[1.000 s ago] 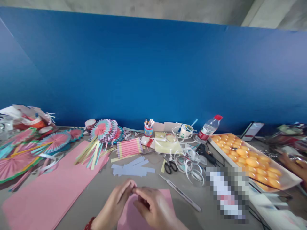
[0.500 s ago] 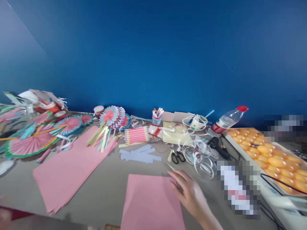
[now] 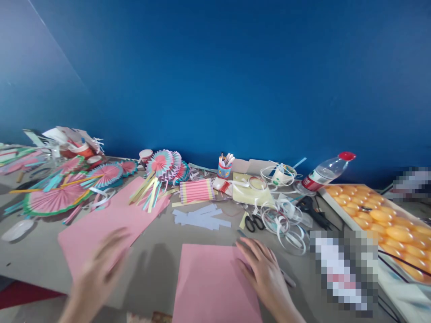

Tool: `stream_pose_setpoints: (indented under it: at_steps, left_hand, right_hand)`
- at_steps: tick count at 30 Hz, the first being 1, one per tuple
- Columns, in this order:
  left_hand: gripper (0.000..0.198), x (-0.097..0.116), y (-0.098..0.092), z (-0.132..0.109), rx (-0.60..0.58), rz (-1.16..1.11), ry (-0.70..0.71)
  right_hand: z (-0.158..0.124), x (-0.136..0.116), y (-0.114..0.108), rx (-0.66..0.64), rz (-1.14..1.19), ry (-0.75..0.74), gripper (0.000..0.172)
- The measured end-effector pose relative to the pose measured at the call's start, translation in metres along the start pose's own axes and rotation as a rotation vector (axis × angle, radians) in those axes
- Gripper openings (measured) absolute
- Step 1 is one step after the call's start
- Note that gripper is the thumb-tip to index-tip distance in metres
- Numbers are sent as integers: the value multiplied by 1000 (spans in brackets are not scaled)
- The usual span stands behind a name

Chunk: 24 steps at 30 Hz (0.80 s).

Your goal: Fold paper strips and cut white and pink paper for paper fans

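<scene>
My right hand (image 3: 261, 269) lies over the upper right corner of a pink sheet of paper (image 3: 212, 282), fingers stretched out. Under its palm passes a slender, pen-like object (image 3: 288, 279); only its two ends show, and its kind is unclear. My left hand (image 3: 101, 267), blurred by motion, hovers by a larger stack of pink paper (image 3: 134, 220), its thumb apart from the fingers and nothing visible in it. Black-handled scissors (image 3: 254, 223) and pale blue paper strips (image 3: 202, 217) lie beyond the pink sheet.
Pleated paper fans (image 3: 57, 195) and rosettes (image 3: 160, 163) crowd the left and back. Curled white strips (image 3: 286, 224), a black glue gun (image 3: 314, 213) and a tilted bottle (image 3: 325, 172) are at the right, beside a yellow bubbled panel (image 3: 380, 215). A blue wall (image 3: 215, 80) stands behind.
My left hand has come into view at the lower left, over the pink stack. My right hand stays by the sheet's corner, and more of the slender object shows. The view has shifted slightly left.
</scene>
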<state>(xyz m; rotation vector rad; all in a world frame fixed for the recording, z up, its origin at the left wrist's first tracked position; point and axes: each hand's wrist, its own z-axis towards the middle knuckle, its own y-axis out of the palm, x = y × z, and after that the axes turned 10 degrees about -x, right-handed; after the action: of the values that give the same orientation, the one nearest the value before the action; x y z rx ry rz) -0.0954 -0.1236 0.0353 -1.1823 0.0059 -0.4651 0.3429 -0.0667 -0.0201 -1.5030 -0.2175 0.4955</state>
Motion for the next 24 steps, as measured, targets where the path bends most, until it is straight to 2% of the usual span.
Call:
stream_pose_setpoints:
  at_steps: [1,3,4,5,6,8,13,16,19,24]
  left_hand:
    - [43,16,20,15,-110,-23,104]
    - [52,49,55,40,-423,-33,427]
    - [58,62,68,49,-530,-42,552]
    - [65,71,77,56,-596,-51,612]
    - [67,76,83,61,-613,-70,655]
    - [65,72,88,69,-620,-87,665]
    - [63,34,88,98,-681,-28,591]
    - [64,26,91,115,-678,-22,555]
    - [61,29,93,122,-685,-31,531]
    - [65,40,87,109,-695,-84,571]
  right_hand:
    - [0,2,0,16,-8,12,34]
    - [-4,8,1,47,-20,19,38]
    - [-7,12,3,59,-25,17,42]
    - [-12,19,5,70,-30,18,46]
    - [-18,27,7,80,-36,19,49]
    - [-29,46,10,110,-56,42,55]
    - [-41,83,9,179,-124,125,52]
    - [-30,83,6,173,-131,147,47]
    - [-17,73,3,169,-119,130,42]
    - [-17,64,2,186,-63,105,33]
